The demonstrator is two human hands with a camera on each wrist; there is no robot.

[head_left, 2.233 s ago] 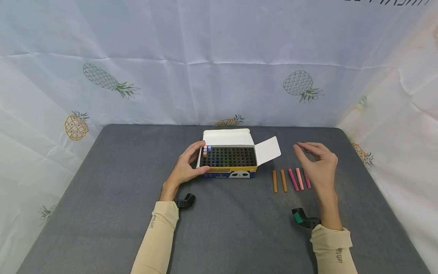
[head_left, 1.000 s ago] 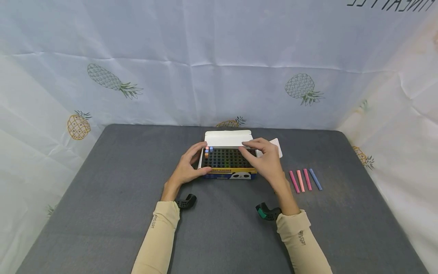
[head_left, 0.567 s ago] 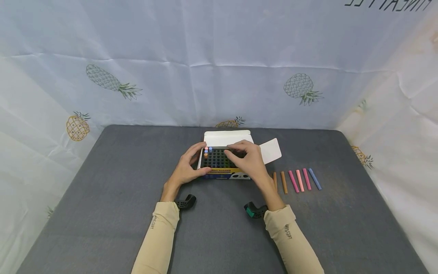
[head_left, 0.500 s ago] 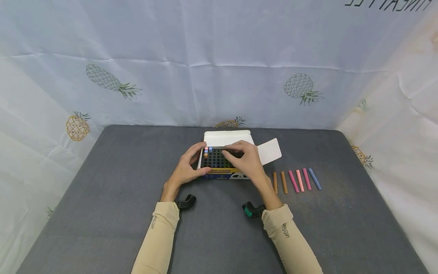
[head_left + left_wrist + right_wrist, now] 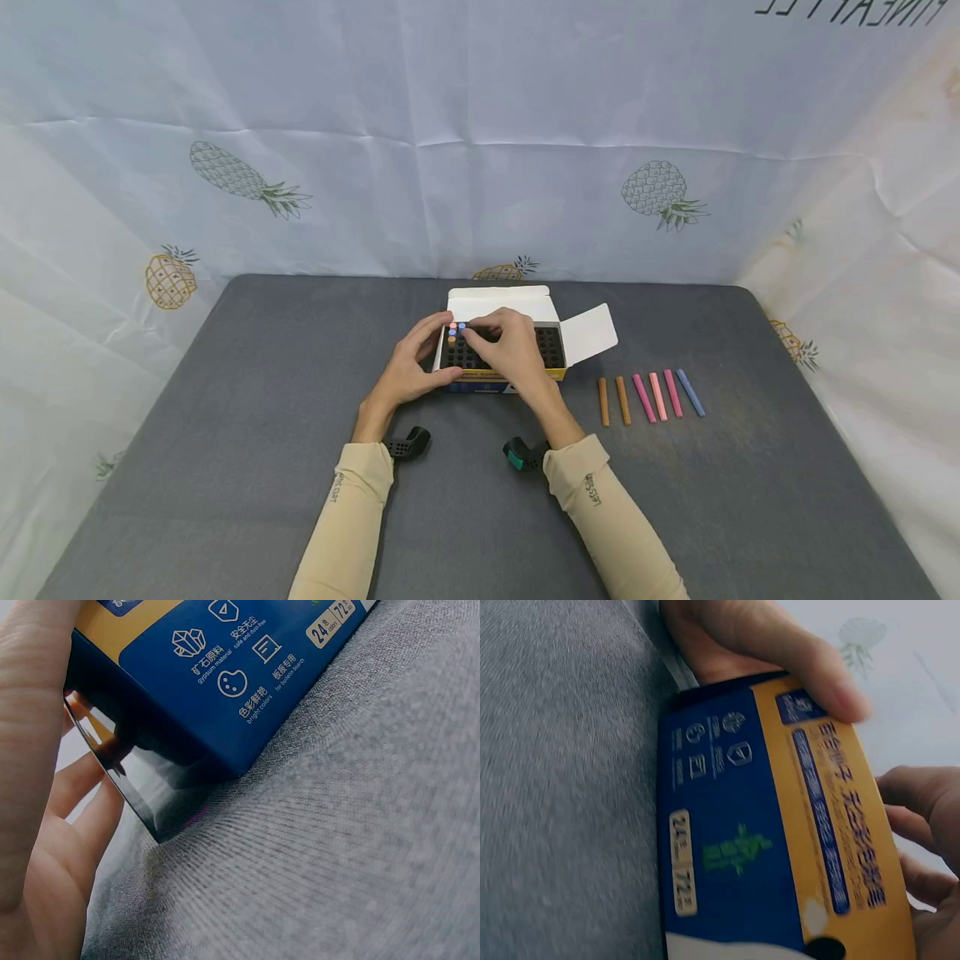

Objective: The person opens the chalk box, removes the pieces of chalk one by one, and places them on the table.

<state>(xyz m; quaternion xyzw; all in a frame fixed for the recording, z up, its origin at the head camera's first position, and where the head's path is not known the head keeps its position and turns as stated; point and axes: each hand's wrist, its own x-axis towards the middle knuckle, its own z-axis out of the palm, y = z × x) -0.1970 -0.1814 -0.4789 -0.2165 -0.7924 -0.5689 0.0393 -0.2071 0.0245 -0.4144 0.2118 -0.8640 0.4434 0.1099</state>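
My left hand (image 5: 403, 364) grips the left end of a blue and yellow chalk box (image 5: 481, 386), thumb along the front edge and fingers behind. Inside is a black holder (image 5: 553, 346) full of round holes. At its back-left corner stand several chalk sticks: a pink (image 5: 453, 326), blue ones (image 5: 452, 332) and an orange (image 5: 452, 340). Over the holder reaches my right hand (image 5: 512, 343), its thumb and finger slightly apart beside the rear blue chalk. No chalk shows between them. In the right wrist view, the box's printed front (image 5: 727, 825) is plain, with my left thumb (image 5: 821, 675) on its top edge.
Right of the box, loose chalk sticks lie in a row: brown ones (image 5: 623, 401), magenta ones (image 5: 643, 398), a pink one (image 5: 657, 396) and a blue one (image 5: 691, 392). The box's white lid (image 5: 501, 300) and side flap (image 5: 589, 335) stand open. A pineapple-print curtain (image 5: 420, 167) backs the grey table (image 5: 247, 400).
My right hand has moved left from above the loose chalk, across the holder to its back-left corner. My left hand has stayed on the box. The chalk sticks in the holder look the same.
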